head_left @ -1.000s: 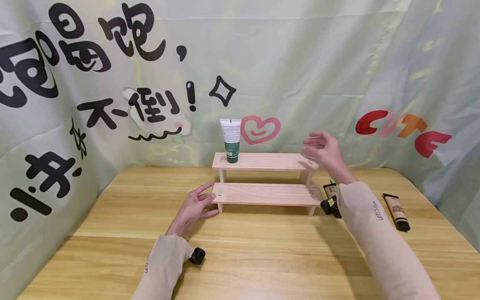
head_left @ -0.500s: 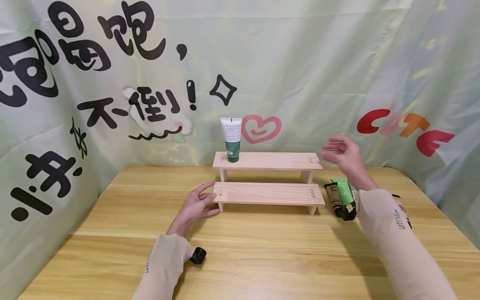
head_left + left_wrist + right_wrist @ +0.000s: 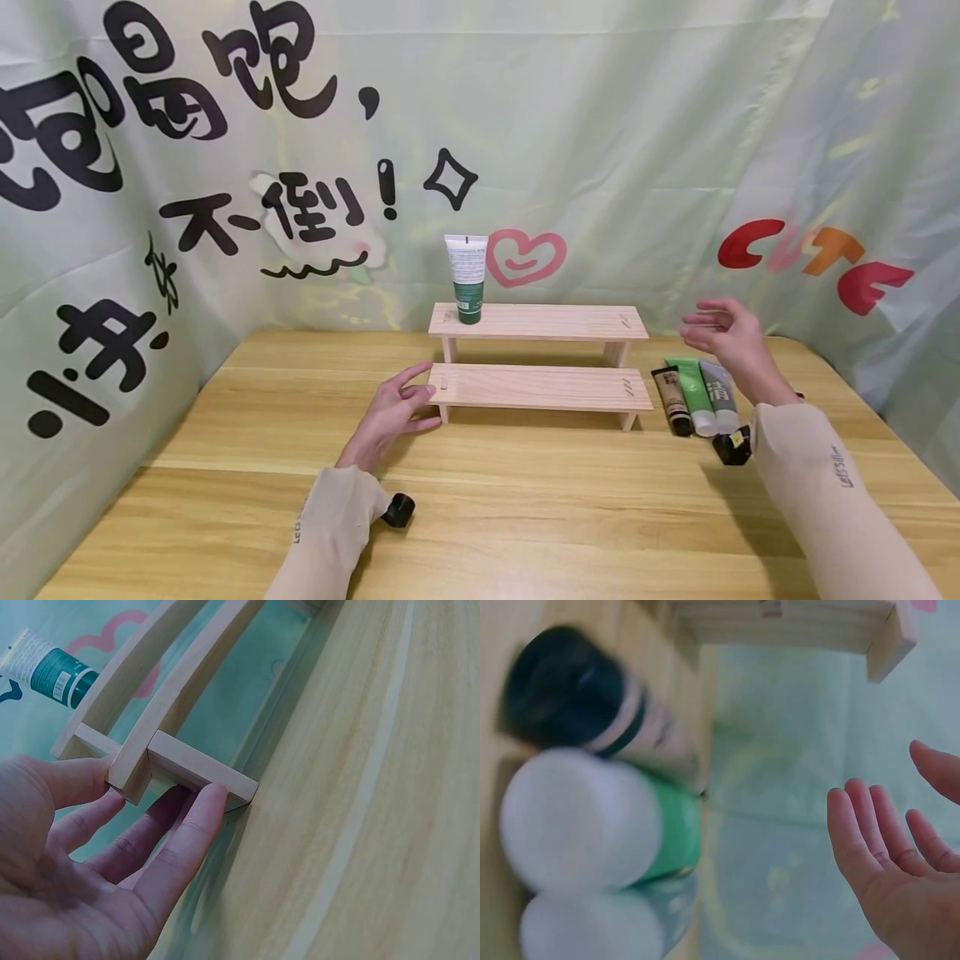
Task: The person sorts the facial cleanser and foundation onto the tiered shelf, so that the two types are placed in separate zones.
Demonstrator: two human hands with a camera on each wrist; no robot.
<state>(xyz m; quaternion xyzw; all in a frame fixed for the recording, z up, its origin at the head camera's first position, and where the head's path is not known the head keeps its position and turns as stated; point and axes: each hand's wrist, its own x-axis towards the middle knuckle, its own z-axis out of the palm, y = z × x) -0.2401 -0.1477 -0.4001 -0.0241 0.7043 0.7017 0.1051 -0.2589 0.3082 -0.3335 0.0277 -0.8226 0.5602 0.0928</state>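
A pale two-step wooden stand (image 3: 540,386) rests on the table. My left hand (image 3: 390,414) holds its left end, thumb at the end of the lower plank and the other fingers around the support under it, as the left wrist view shows. Upright on the upper step stands a squeeze tube (image 3: 468,283), white above and dark green below. My right hand (image 3: 723,333) hovers above the right side of the table, fingers spread loosely, holding nothing. Below it lie a brown tube (image 3: 672,402), a green tube (image 3: 681,825) and a grey tube (image 3: 718,393) side by side.
A printed fabric backdrop (image 3: 600,125) hangs behind the wooden table (image 3: 525,508) and along its sides. The three tubes lie just right of the stand's end. My right forearm (image 3: 840,492) crosses the table's right side.
My right hand has moved right and a little down, away from the upper step, uncovering the green and grey tubes. The brown tube farther right is now behind the arm. My left hand stays put.
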